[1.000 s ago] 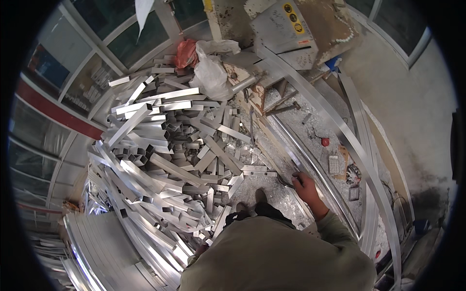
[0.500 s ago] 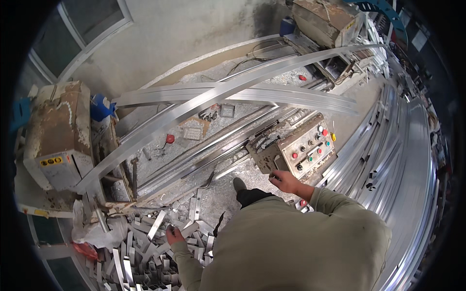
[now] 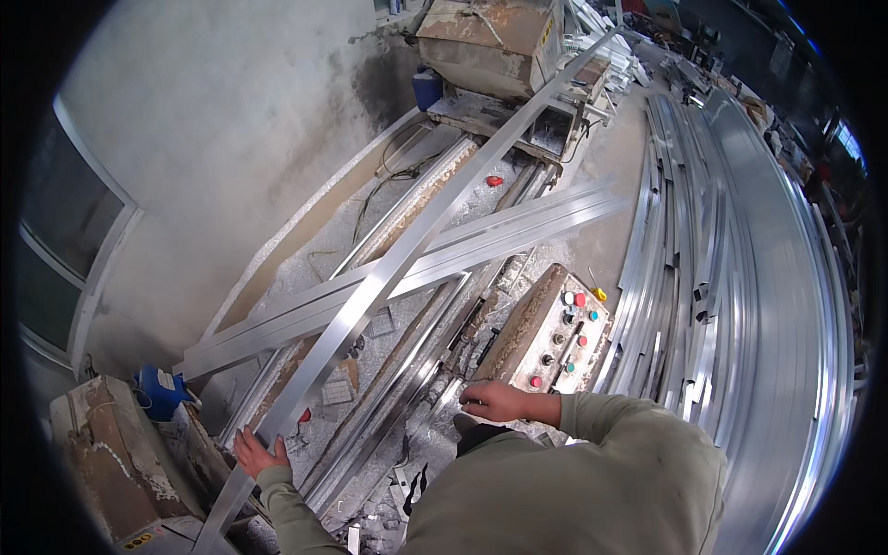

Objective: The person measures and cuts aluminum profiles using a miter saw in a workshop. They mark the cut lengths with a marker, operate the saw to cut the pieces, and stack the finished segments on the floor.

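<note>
A long silver aluminium profile (image 3: pixel 370 291) slants from the lower left to the saw machine at the top. On its lower end lies my left hand (image 3: pixel 261 453), fingers apart and fairly flat against the metal. My right hand (image 3: pixel 497 401) hovers just left of the control panel (image 3: pixel 562 344), with its fingers curled in; whatever they may hold is too small to make out. Coloured push buttons and dark knobs cover the panel's sloping top. Several more profiles (image 3: pixel 499 242) lie crosswise beneath the long one.
One brown saw housing (image 3: pixel 486 46) stands at the top, another (image 3: pixel 116 453) at the lower left with a blue motor (image 3: pixel 162 390) beside it. Long profiles (image 3: pixel 680 268) fill the floor on the right. Machine rails (image 3: pixel 393 388) run diagonally between the housings. Off-cuts (image 3: pixel 379 527) lie near my left arm.
My left hand has come up from beside the off-cut pile onto the long profile. My view has turned toward the far saw housing. My right hand stays beside the panel, fingers curled.
</note>
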### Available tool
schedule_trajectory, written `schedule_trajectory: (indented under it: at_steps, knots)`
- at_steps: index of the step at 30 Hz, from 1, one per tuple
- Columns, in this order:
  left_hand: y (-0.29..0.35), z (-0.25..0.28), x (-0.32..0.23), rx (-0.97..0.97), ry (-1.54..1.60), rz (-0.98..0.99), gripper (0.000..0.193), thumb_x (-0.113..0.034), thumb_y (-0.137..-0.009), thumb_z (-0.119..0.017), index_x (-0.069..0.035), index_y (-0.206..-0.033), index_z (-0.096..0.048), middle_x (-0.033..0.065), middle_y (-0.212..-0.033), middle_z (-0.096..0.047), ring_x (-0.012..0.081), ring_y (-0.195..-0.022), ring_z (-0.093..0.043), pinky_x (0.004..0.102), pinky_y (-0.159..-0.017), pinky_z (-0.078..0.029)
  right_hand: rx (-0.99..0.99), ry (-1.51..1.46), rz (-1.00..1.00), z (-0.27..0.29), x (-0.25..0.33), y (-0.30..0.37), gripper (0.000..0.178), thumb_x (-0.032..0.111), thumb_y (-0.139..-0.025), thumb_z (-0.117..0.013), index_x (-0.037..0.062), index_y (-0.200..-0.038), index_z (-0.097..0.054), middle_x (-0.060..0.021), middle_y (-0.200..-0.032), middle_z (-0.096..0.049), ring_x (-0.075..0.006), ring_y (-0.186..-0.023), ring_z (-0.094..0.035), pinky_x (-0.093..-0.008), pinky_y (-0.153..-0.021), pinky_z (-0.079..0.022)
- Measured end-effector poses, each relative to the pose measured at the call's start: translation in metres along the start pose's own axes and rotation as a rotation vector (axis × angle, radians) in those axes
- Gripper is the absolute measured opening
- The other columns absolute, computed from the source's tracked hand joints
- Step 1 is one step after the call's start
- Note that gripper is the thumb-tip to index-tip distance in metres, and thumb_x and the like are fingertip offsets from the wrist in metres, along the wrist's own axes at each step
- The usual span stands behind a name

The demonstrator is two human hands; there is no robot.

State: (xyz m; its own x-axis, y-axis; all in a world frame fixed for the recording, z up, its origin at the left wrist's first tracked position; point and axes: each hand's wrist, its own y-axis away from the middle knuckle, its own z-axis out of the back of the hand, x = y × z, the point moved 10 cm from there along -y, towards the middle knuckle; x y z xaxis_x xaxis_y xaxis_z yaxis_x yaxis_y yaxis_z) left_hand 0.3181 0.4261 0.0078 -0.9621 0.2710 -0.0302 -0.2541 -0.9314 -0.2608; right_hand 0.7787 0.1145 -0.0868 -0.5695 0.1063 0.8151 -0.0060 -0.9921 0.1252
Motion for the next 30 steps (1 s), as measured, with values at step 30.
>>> schedule_trajectory:
  at_steps: [30]
  knots:
    - [-0.039, -0.012, 0.008, 0.190, 0.091, -0.022, 0.086, -0.058, -0.078, -0.089, -0.016, -0.148, -0.060, 0.0080, -0.140, -0.064, 0.0314, -0.135, -0.057, 0.0655, -0.122, -0.027, -0.745, -1.191, -0.329, 0.227, -0.181, -0.366, 0.066, 0.053, -0.104, -0.064, -0.0043, -0.137, -0.064, -0.0177, -0.130, -0.071, -0.0331, -0.112, -0.069, -0.0507, -0.095, -0.058]
